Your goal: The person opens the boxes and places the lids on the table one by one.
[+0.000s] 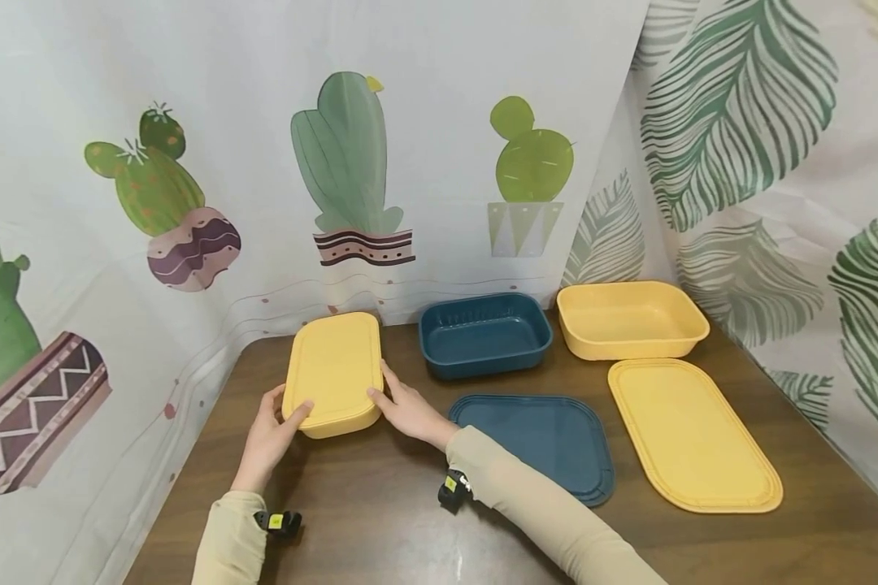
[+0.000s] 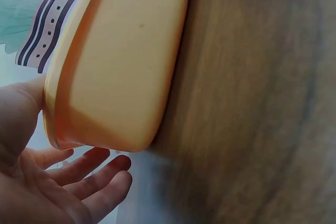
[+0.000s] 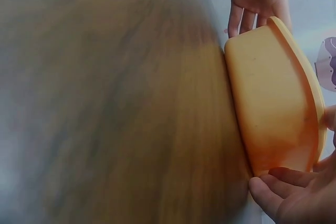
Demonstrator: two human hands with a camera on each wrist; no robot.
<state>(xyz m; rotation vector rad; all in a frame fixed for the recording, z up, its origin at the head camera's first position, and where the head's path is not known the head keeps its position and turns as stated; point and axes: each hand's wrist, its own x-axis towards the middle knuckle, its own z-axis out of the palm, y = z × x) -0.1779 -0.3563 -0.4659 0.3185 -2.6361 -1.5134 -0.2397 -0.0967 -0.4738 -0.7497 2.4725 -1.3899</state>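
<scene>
A yellow lidded food container [image 1: 332, 370] sits at the left back of the table. My left hand [image 1: 269, 426] holds its near left corner, thumb over the lid's edge and fingers down the side. Along the right side my right hand [image 1: 410, 404] holds it, thumb tip at the lid's edge. The left wrist view has the container's end wall [image 2: 123, 61] beside the left fingers [image 2: 100, 179]. In the right wrist view, the right fingertips [image 3: 262, 192] are by the wall's lower corner, close to the tabletop.
A dark blue tub [image 1: 485, 337] and an uncovered yellow tub [image 1: 629, 321] stand along the back. In front of them lie a dark blue lid [image 1: 549, 443], partly under the right forearm in this view, and a yellow lid [image 1: 695, 439]. Printed cloth [image 1: 439, 162] hangs behind the brown table [image 1: 380, 520].
</scene>
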